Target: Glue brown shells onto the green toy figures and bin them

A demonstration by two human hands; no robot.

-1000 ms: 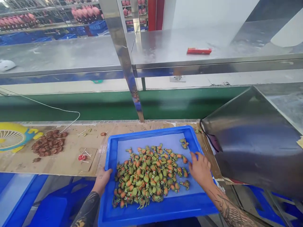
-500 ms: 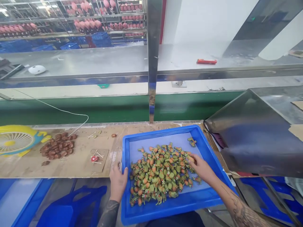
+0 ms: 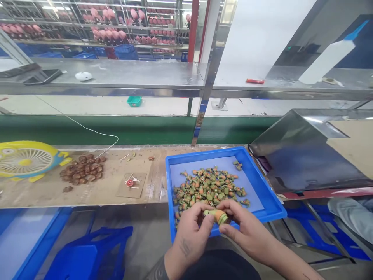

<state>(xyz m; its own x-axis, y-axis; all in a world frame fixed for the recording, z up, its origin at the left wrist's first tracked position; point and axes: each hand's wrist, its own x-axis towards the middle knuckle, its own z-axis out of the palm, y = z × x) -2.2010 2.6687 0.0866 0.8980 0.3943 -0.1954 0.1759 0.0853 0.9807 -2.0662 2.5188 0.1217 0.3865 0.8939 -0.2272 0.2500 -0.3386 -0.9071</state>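
A small green-and-orange figurine (image 3: 219,215) is held between both hands over the near edge of the blue tray (image 3: 262,186). My left hand (image 3: 190,231) grips its left end with thumb and fingers. At its right end, the thumb and fingers of my right hand (image 3: 246,229) are closed on it. Behind the hands, a heap of similar green-and-orange figurines (image 3: 210,184) lies in the tray on a pale liner. One figurine cluster (image 3: 237,165) sits apart near the far right corner. My hands cover part of the heap's near side.
On the cardboard-covered bench to the left are brown pieces (image 3: 83,170), a yellow fan (image 3: 26,160) and a red item with white sticks (image 3: 131,181). A metal box (image 3: 303,155) stands right of the tray. A metal post (image 3: 206,85) rises behind it.
My right hand has come from the heap to the tray's near side with a figurine. My left hand has left the tray's left rim and now holds the figurine too. The view has shifted.
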